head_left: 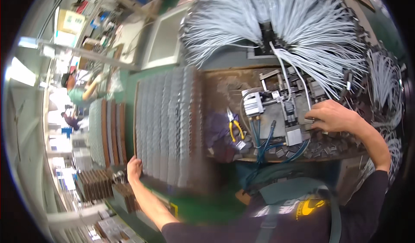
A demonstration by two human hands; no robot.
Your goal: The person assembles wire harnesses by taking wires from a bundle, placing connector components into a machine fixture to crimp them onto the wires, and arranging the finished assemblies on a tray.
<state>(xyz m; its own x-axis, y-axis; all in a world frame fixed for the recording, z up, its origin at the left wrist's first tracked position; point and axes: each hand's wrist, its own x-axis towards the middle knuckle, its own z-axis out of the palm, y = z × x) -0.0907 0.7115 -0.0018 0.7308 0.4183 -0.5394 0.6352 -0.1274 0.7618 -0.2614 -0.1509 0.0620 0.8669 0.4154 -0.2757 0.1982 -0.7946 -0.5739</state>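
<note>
My left hand [134,168] is closed at the near left corner of a large board [162,126] covered in long grey ribbed rows; its fingers seem to grip the edge. My right hand [332,116] is bent with its fingertips together beside a small metal clamping fixture [285,109]. A small grey piece shows at those fingertips, too small to name. White cables [302,81] run down to the fixture from a big fanned bundle [302,18]. Loose small dark metal pieces [330,145] lie under the right hand.
Yellow-handled pliers [235,129] lie on a purple cloth [216,124] left of the fixture. Blue air hoses [268,139] hang at the bench's front edge. More cable bundles [384,76] stand at the far right. Stacked boards [108,132] and a co-worker [78,91] are at the left.
</note>
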